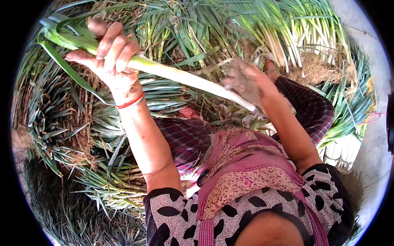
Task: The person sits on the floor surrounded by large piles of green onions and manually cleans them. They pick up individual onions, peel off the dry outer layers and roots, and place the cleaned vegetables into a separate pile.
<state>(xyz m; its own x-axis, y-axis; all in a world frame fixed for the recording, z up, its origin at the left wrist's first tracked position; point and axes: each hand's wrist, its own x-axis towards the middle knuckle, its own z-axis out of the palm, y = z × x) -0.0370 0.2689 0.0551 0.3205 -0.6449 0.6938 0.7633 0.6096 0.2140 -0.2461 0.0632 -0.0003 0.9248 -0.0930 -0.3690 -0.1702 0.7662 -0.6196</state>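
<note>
My left hand [115,58] is closed around the green upper stem of a large leek or Welsh onion [187,77], raised at the upper left. The green leaves spread beyond my fingers, and the white shank slants down to the right. Beside the lower shank is my right hand [246,80], blurred by motion, with what look like dry, pale outer leaves at its fingers; whether it grips them cannot be told. The root end of the stalk lies just below this hand. Loose peelings [226,112] are scattered beneath the stalk, in front of my lap.
Whiter stalks with fibrous roots [320,55] lie in a pile at the upper right. Untrimmed, leafy stalks [154,40] are heaped ahead, and more bundles [58,123] cover the left side. Another bundle [341,138] rests by my right knee. Grey floor [372,166] shows at the right edge.
</note>
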